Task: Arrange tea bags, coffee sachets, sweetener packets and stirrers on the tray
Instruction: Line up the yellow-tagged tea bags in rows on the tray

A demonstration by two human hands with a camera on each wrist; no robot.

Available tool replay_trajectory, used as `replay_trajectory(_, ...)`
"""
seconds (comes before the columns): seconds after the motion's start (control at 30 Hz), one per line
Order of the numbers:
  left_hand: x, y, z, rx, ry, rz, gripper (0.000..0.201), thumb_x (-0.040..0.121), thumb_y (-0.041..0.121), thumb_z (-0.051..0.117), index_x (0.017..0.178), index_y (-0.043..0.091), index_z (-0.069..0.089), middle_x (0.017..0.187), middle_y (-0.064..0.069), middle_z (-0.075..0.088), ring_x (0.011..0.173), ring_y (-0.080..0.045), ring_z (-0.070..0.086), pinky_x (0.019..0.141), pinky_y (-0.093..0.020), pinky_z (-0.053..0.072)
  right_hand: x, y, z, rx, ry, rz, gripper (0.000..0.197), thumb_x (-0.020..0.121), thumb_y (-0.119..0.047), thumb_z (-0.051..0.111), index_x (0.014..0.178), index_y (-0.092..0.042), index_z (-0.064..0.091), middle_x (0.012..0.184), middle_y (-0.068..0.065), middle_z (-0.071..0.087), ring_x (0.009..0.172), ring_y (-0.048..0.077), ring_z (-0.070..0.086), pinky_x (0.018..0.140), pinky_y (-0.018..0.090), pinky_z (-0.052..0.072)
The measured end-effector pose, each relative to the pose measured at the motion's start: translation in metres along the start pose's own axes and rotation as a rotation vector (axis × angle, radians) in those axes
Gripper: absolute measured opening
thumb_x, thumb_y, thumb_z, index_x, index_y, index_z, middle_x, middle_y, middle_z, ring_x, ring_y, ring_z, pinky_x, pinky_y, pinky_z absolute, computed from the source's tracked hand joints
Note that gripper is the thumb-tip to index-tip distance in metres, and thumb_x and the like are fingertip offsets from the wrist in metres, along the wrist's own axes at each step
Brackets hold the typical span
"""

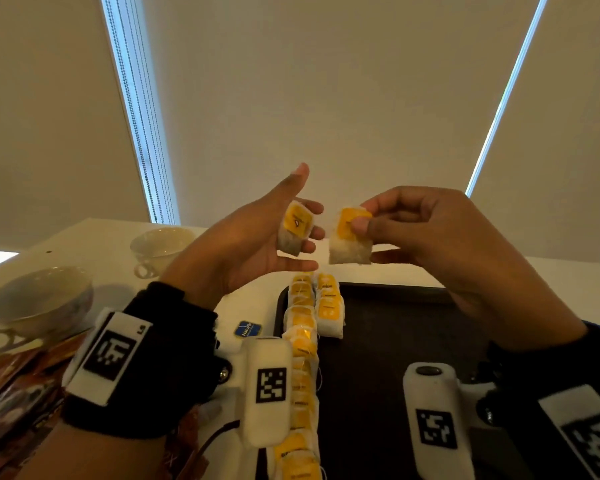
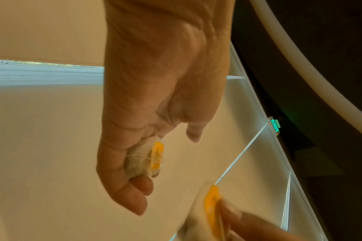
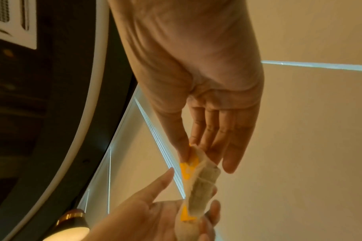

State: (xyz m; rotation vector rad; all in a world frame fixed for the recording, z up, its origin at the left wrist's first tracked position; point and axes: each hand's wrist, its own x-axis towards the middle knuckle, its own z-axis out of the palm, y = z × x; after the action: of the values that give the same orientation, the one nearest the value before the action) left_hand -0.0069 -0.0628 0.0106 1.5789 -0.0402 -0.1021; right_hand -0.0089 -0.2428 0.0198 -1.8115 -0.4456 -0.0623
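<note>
Both hands are raised above the black tray (image 1: 413, 341). My left hand (image 1: 253, 240) cradles a tea bag with a yellow tag (image 1: 296, 227) in its curled fingers, thumb lifted away; the left wrist view shows that tea bag (image 2: 147, 160) tucked under the fingers of the left hand (image 2: 155, 84). My right hand (image 1: 416, 226) pinches a second yellow-tagged tea bag (image 1: 350, 242) by its top between thumb and forefinger. In the right wrist view the right hand (image 3: 196, 81) holds that bag (image 3: 202, 181) close beside the left hand. Two rows of tea bags (image 1: 305, 327) lie along the tray's left side.
Two white teacups (image 1: 160, 245) (image 1: 35, 299) stand on the white table at the left. A blue sachet (image 1: 247, 329) lies beside the tray, and brown coffee sachets (image 1: 11, 393) are piled at the lower left. Most of the tray's dark surface is bare.
</note>
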Motion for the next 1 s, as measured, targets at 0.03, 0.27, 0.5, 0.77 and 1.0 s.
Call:
replay_trajectory(0.03, -0.001, 0.002, 0.000, -0.005, 0.026, 0.017, 0.053, 0.091, 0.058, 0.040, 0.113, 0.014, 0.059, 0.095, -0.013, 0.064, 0.078, -0.022, 0.063, 0.069, -0.033, 0.059, 0.000, 0.001, -0.002, -0.031, -0.003, 0.022, 0.010, 0.079, -0.014, 0.069, 0.089, -0.015, 0.068, 0.085, 0.003, 0.072, 0.079, 0.014, 0.070, 0.067, 0.025, 0.059)
replay_trajectory(0.27, 0.001, 0.004, -0.004, -0.034, 0.109, 0.071, 0.031, 0.093, 0.023, 0.051, 0.122, 0.011, 0.055, 0.094, -0.010, 0.063, 0.075, -0.018, 0.059, 0.067, -0.030, 0.058, 0.022, 0.037, 0.017, -0.459, -0.189, 0.344, 0.011, 0.077, -0.010, 0.074, 0.084, -0.010, 0.065, 0.072, 0.005, 0.063, 0.058, 0.010, 0.061, 0.060, 0.025, 0.054)
replay_trajectory(0.5, -0.001, 0.005, -0.009, 0.003, 0.104, 0.095, 0.023, 0.094, 0.021, 0.053, 0.115, 0.012, 0.057, 0.100, -0.011, 0.063, 0.078, -0.019, 0.059, 0.070, -0.031, 0.057, 0.043, 0.059, 0.019, -0.370, -0.404, 0.580, 0.017, 0.079, -0.004, 0.071, 0.093, -0.005, 0.062, 0.071, 0.006, 0.067, 0.062, 0.010, 0.066, 0.062, 0.022, 0.057)
replay_trajectory(0.77, -0.003, 0.008, -0.013, 0.026, 0.081, 0.109, 0.026, 0.093, 0.021, 0.054, 0.118, 0.013, 0.056, 0.099, -0.009, 0.064, 0.076, -0.017, 0.060, 0.066, -0.028, 0.056, 0.050, 0.067, 0.016, -0.181, -0.579, 0.692, 0.016, 0.082, -0.005, 0.065, 0.097, -0.008, 0.060, 0.085, 0.009, 0.072, 0.075, 0.014, 0.070, 0.069, 0.026, 0.058)
replay_trajectory(1.0, -0.001, 0.006, -0.013, 0.052, 0.075, 0.115, 0.028, 0.093, 0.023, 0.054, 0.120, 0.014, 0.055, 0.099, -0.008, 0.065, 0.075, -0.016, 0.061, 0.061, -0.024, 0.056, 0.053, 0.062, 0.010, -0.274, -0.653, 0.684, 0.011, 0.086, -0.004, 0.061, 0.094, -0.012, 0.061, 0.084, 0.004, 0.071, 0.076, 0.011, 0.068, 0.068, 0.024, 0.056)
